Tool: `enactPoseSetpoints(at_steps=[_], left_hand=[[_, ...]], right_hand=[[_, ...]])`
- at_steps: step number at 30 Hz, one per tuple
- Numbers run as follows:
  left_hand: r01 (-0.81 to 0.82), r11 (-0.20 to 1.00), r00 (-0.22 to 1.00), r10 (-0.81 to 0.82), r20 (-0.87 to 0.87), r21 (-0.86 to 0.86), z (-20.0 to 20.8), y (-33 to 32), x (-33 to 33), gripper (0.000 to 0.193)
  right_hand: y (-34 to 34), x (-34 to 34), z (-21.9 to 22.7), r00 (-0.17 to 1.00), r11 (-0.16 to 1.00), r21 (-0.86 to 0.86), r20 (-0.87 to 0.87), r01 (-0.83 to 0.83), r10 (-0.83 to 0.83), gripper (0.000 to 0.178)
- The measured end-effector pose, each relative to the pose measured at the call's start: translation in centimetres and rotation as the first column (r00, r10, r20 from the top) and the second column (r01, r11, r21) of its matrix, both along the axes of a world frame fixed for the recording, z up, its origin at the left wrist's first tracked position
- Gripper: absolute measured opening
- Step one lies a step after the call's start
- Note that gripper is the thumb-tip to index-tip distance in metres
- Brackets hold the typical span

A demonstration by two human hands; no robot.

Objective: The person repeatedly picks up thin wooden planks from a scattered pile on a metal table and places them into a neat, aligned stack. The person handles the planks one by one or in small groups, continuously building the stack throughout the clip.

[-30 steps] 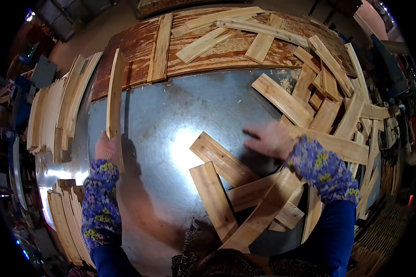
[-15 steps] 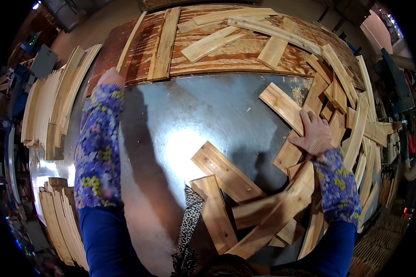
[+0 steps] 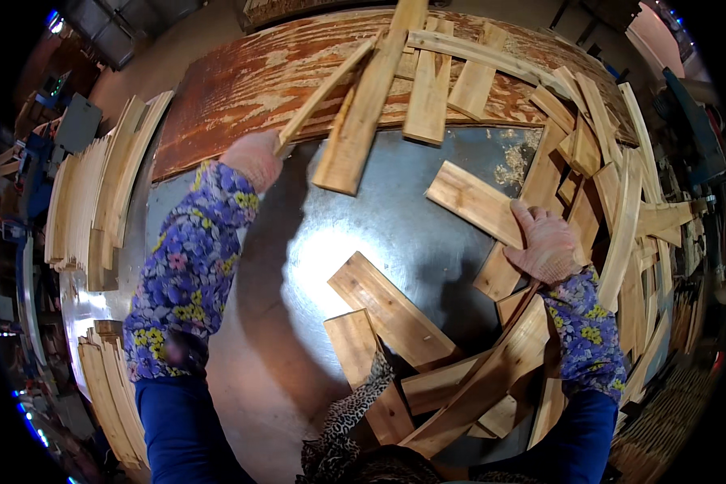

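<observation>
Pale wooden boards (image 3: 85, 206) stand aligned; tan wooden planks (image 3: 391, 310) lie scattered. Our left hand (image 3: 254, 161) grips one; our right hand (image 3: 550, 244), fingers (image 3: 526, 216) spread, touches another.

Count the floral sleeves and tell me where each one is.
2: the left sleeve, on the forearm behind the left hand, which grips a narrow board; the right sleeve, behind the right hand, which lies at the end of a wider board. No others show.

left hand (image 3: 254, 161) — gripping narrow board (image 3: 326, 93) | right hand (image 3: 548, 244) — touching short board (image 3: 469, 199)
</observation>
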State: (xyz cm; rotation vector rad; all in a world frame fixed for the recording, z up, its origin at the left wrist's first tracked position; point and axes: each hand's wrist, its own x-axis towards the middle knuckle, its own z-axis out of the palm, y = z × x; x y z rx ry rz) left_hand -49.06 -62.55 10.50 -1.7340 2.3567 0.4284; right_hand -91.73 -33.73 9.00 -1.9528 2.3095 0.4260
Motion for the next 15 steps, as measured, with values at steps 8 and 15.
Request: enactPoseSetpoints(at_steps=[8,15], left_hand=[[-0.145,0.97,0.951,0.191,-0.244,0.193,-1.0,7.4,-0.7,0.053],[-0.307,0.919,0.73,0.395,-0.558,0.249,-5.9,15.8,7.6,0.052]], right_hand=[[1.1,0.8,1.3,0.983,0.988,0.149,0.185,-0.048,0.02,0.09],[-2.9,5.7,0.4,0.85,0.911,-0.072,0.338,-0.406,0.405,0.086]])
